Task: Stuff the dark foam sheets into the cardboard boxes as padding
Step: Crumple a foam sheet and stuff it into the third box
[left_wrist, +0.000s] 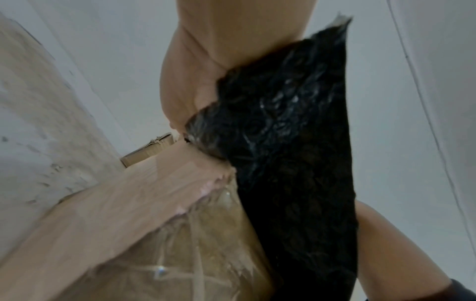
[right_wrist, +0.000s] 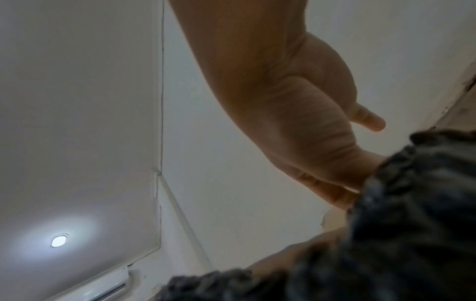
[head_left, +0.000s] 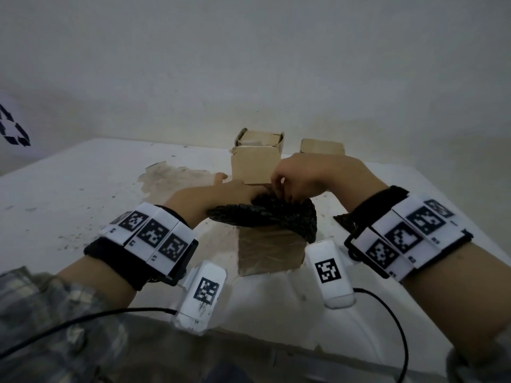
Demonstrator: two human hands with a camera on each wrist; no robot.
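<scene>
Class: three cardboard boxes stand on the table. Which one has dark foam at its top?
The nearest box, the tape-wrapped one. Both hands work a dark foam sheet at its top; the middle box and far box show none.

Dark foam sheet [head_left: 265, 217]: black, coarse-textured, crumpled, draped over the open top of the near cardboard box [head_left: 268, 252], one corner hanging down the box's right side. The near box stands upright on the white desk [head_left: 83, 183], its front face glossy with clear tape. A second cardboard box [head_left: 255, 164] stands upright just behind it, top flaps partly open. A third cardboard box [head_left: 322, 147] sits farther back to the right, mostly hidden. A dark foam scrap [head_left: 343, 220] lies on the desk right of the near box.
</scene>
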